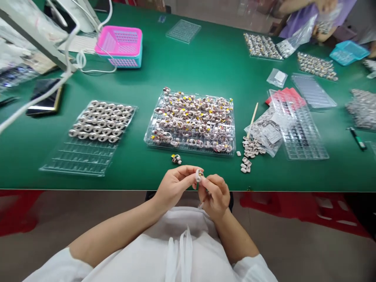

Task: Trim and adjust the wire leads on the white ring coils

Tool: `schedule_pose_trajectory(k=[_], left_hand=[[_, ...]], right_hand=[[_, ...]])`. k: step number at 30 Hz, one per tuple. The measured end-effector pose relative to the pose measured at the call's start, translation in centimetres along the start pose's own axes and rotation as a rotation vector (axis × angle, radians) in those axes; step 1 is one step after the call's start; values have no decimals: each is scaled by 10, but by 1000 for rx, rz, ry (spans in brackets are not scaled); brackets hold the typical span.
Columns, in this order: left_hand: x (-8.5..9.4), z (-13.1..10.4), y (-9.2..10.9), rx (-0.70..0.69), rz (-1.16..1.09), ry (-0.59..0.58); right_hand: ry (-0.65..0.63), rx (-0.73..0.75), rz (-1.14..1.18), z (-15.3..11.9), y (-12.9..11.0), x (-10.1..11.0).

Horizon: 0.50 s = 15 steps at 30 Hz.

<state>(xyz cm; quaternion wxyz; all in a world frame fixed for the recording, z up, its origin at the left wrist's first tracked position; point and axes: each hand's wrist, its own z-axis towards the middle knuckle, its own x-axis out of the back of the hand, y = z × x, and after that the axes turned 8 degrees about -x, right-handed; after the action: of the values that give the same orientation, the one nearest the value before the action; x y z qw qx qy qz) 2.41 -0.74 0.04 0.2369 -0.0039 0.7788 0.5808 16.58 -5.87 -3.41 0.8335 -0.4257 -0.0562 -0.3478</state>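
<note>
At the table's front edge, my left hand (174,184) pinches a small white earbud-like shell (198,175) with a yellow spot inside. Fingers of my right hand (216,194) are closed against the shell's right side. Just beyond my left hand lies a loose part (176,159) with white, dark and yellow bits. Behind my hands sits a clear tray (149,137) heaped with similar parts. To the left, another clear tray (79,156) carries rows of white shells (100,121) in its far half. Small white caps (252,148) lie in a pile to the right.
A wooden stick (253,117) leans by plastic bags (270,133) and a clear tray (305,133). Pink and blue baskets (125,60) stand back left near a white cable (70,43) and a phone-like dark device (45,96). Across the table, a person's hands (326,6) hold a bag.
</note>
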Motion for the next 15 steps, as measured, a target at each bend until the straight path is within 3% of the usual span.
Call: schedule_pose_trajectory(k=[4, 8, 11, 13, 15], left_hand=[[2, 4, -2, -1, 28, -6], [5, 9, -1, -5, 56, -5], [8, 12, 1, -9, 66, 13], [9, 13, 3, -11, 73, 18], [9, 14, 3, -18, 79, 16]], right_hand=[[-141, 26, 30, 0, 6, 9], [-251, 15, 6, 9, 17, 39], [-87, -98, -262, 23, 40, 74], [-9, -263, -507, 34, 58, 97], [-48, -351, -690, 44, 73, 115]])
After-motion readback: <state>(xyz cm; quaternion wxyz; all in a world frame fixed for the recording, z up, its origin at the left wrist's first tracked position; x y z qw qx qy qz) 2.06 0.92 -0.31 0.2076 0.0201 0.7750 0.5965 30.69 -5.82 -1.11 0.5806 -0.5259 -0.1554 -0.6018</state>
